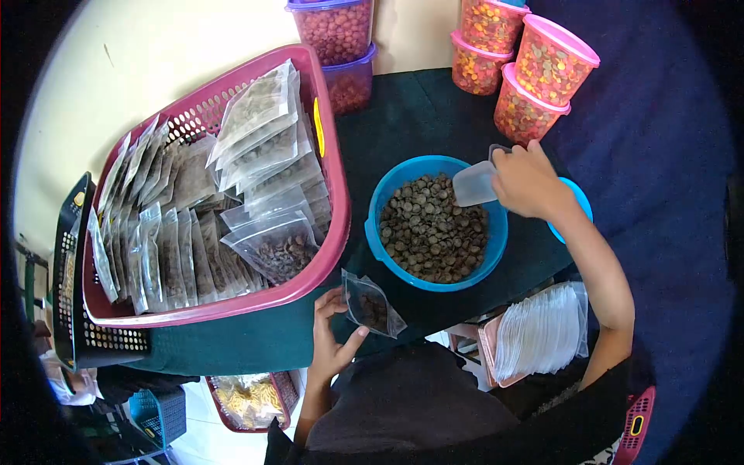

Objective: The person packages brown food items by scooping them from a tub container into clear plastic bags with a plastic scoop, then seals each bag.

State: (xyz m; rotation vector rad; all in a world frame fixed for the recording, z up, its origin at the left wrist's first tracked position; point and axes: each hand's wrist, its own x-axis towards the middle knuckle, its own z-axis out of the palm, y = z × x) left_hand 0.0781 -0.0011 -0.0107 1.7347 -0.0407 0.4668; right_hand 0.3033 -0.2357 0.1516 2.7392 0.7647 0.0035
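Clear pouch [372,304], dark contents visible, is near a blue bowl [442,286]; I record the left hand [335,353] gripping its side between thumb and fingers. Right hand [531,182] is closed round a translucent scoop [474,184], blade over dark discs [430,232] in the bowl; I cannot tell whether it touches them. Filled packets [267,170] crowd a maroon basket [339,205].

Your view curves toward blackened corners.
You see the smooth cream wall [170,54] brightly lit, glare on clear plastic pouches [256,108], dimness across dark-blue draped cloth [666,201].
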